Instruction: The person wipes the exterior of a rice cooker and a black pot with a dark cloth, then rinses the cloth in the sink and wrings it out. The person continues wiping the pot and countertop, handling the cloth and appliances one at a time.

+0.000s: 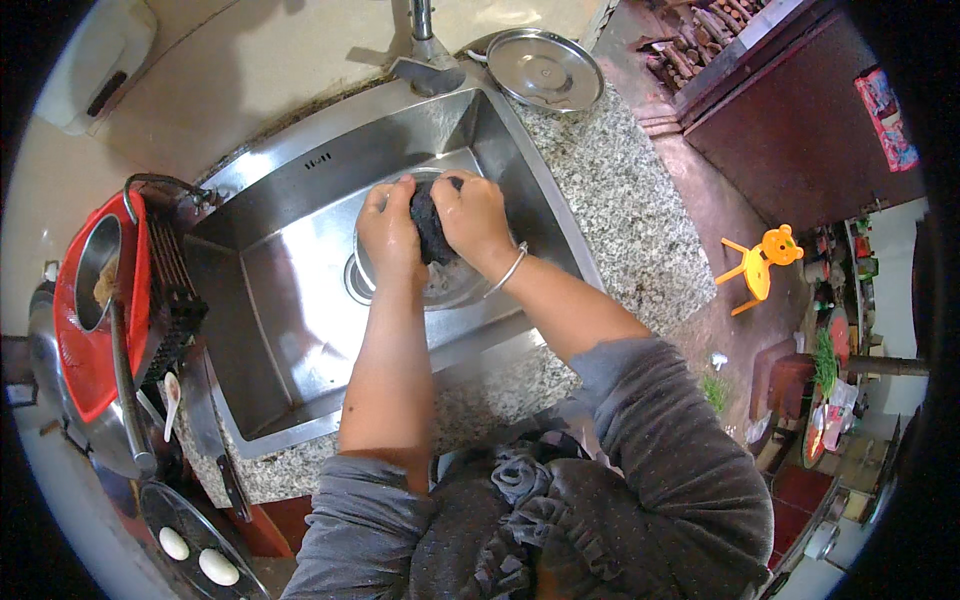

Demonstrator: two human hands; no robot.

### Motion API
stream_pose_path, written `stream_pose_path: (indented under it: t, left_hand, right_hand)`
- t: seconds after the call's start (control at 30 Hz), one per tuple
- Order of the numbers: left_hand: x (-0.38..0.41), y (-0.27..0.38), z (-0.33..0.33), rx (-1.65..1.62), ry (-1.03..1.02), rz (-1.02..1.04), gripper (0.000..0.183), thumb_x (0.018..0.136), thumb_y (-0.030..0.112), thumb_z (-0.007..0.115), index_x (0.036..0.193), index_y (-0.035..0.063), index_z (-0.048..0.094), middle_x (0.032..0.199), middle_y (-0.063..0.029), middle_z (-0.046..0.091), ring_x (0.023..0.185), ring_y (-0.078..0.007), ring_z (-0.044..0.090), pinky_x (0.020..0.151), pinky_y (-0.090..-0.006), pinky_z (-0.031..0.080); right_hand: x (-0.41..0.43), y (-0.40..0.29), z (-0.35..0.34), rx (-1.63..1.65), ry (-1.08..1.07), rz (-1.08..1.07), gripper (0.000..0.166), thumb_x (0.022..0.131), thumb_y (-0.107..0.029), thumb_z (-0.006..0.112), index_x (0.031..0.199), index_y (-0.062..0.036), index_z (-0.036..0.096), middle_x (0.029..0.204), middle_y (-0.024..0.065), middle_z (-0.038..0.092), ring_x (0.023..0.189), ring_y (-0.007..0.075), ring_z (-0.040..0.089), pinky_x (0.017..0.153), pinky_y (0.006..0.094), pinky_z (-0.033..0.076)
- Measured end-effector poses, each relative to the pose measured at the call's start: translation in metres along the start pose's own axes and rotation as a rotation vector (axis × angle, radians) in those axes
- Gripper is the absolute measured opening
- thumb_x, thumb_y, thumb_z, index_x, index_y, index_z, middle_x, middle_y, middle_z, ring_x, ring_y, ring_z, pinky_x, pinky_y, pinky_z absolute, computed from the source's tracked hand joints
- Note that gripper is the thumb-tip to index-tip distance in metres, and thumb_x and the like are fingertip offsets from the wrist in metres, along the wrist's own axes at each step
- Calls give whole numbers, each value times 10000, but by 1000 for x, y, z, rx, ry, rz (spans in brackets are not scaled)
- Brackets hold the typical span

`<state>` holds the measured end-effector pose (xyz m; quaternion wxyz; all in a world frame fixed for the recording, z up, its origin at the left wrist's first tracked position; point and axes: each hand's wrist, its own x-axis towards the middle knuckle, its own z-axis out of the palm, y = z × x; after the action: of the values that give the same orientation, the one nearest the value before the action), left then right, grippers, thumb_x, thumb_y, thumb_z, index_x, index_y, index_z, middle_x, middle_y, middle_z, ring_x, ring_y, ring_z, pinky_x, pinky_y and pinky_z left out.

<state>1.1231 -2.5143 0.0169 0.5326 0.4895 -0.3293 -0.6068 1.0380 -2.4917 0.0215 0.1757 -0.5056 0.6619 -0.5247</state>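
Observation:
Both my hands are over a round metal basin (457, 296) inside a stainless steel sink (281, 199). Between them is a black, rough-textured lump (429, 229), whose material I cannot tell. My left hand (391, 229) grips its left side, thumb on top. On the other side, my right hand (474, 214) has its fingers curled around the lump and wears a pale bangle (510, 268) at the wrist. Cloudy liquid shows in the basin below. The hands and forearms hide much of the basin's rim.
A faucet (427, 64) and a metal lid (546, 71) are behind the sink. At left are a red plastic basket (71, 330) with a long-handled metal ladle (124, 382), a knife (202, 397), a white spoon (172, 401) and a pan (199, 517) holding two eggs. Granite countertop (637, 225) borders the right.

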Motion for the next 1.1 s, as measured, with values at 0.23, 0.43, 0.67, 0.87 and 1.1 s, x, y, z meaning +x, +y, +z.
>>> stream_pose_path:
  t: [0.23,0.43,0.67,0.87,1.1]
  left_hand:
    - [-18,38,-5,-36,-360,18,270,758,164,608,985,34,540,941,-71,531,883,-152,511,794,-262,399]
    - [-25,57,-2,785,-410,1127,261,647,97,678,884,67,572,971,-121,535,896,-266,532,779,-328,424]
    - [-42,43,-1,652,-482,992,265,632,143,678,839,76,526,973,-116,453,918,-287,443,817,-387,339]
    - [-21,35,11,192,-162,361,240,771,255,590,754,22,535,654,-44,509,631,-121,447,627,-240,374]
    - [-2,33,7,-61,-275,71,160,717,174,545,695,16,535,657,-39,502,622,-112,443,590,-236,358]
  right_hand:
    - [3,-8,-17,374,-109,108,316,826,-293,472,969,-16,522,959,131,546,872,254,533,801,320,400]
    - [-9,-29,-54,1191,-650,870,702,769,-689,248,1205,-159,395,1188,73,438,1094,210,437,880,390,400]
    - [-8,-16,-30,1361,-261,903,287,783,-388,531,874,-117,555,827,25,559,760,158,554,691,295,464]
    - [-5,-36,-13,802,99,517,213,706,-167,534,765,33,578,673,59,556,603,121,501,566,269,399]
    - [2,-29,-13,237,72,112,265,670,-183,534,788,51,578,739,195,582,680,297,572,622,348,438]
